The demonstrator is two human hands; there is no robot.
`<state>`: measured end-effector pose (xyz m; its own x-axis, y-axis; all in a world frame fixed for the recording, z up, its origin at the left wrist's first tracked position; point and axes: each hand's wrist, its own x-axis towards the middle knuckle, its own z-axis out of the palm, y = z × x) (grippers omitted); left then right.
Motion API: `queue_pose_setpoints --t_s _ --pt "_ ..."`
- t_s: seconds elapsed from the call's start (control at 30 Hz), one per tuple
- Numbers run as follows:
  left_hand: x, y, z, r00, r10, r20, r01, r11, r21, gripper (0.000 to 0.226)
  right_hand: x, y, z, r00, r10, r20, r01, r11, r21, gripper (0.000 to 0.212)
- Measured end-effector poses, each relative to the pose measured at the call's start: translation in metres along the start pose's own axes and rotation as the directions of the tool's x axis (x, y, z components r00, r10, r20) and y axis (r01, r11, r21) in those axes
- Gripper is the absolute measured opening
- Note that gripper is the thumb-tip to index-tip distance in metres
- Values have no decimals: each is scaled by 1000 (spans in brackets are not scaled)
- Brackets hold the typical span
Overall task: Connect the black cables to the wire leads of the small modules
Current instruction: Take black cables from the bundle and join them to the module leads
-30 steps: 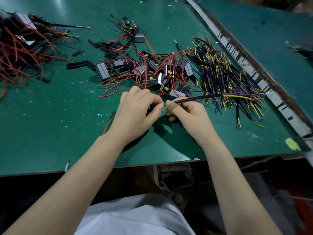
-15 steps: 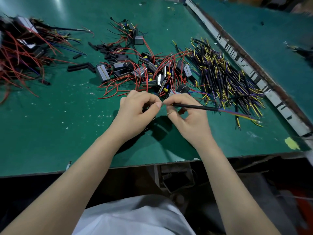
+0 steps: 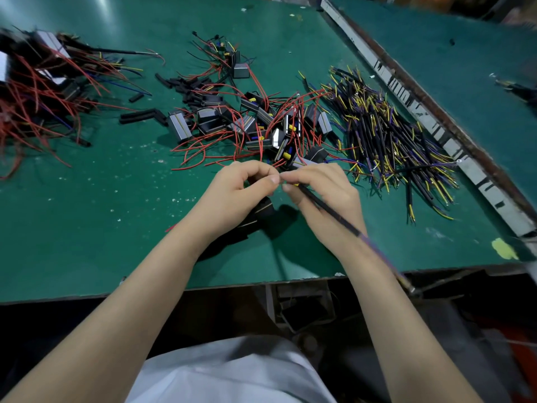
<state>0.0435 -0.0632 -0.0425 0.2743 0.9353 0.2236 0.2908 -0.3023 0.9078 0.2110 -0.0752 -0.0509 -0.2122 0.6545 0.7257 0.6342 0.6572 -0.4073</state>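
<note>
Black cable [image 3: 328, 212]: pinched in my right hand [image 3: 322, 196], tip meeting the left hand [image 3: 241, 190], which grips one module [image 3: 263, 210]. Unjoined modules [image 3: 250, 123] and cables [image 3: 389, 138] remain heaped; much left, I judge.

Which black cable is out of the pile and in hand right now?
The black cable pinched by the right hand, running back over that wrist; the others lie in the cable pile on the right.

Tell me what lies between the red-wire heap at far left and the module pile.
In the head view, loose black sleeve pieces lie on the green table between them.
</note>
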Motion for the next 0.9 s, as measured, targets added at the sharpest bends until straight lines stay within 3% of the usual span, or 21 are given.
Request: queue_pose_setpoints --t_s 0.17,0.33,0.5,0.6,0.7,0.8,0.9 --pt "-2 1 -3 999 -12 44 13 1000 -23 14 0 1 0 999 7 -39 -12 992 -124 4" --pt "-3 2 -2 1000 27 10 -28 991 133 8 0 -1 1 999 13 -45 -22 979 -201 10" --pt "-3 0 -5 998 69 -7 -66 982 179 22 0 -4 0 999 35 28 -26 964 -263 13" --pt "-2 1 -7 993 122 7 -119 957 266 11 0 -7 0 987 106 119 -65 951 -303 23" --pt "-2 3 -11 969 243 41 -231 836 498 17 3 -10 -1 915 299 272 -232 939 -253 21" --pt "-4 7 -18 907 391 155 -383 615 689 19 9 -14 0 795 438 420 -421 897 -138 15" --pt "-4 13 -24 807 526 269 -505 378 776 21 23 -17 -5 598 593 539 -724 688 46 22"
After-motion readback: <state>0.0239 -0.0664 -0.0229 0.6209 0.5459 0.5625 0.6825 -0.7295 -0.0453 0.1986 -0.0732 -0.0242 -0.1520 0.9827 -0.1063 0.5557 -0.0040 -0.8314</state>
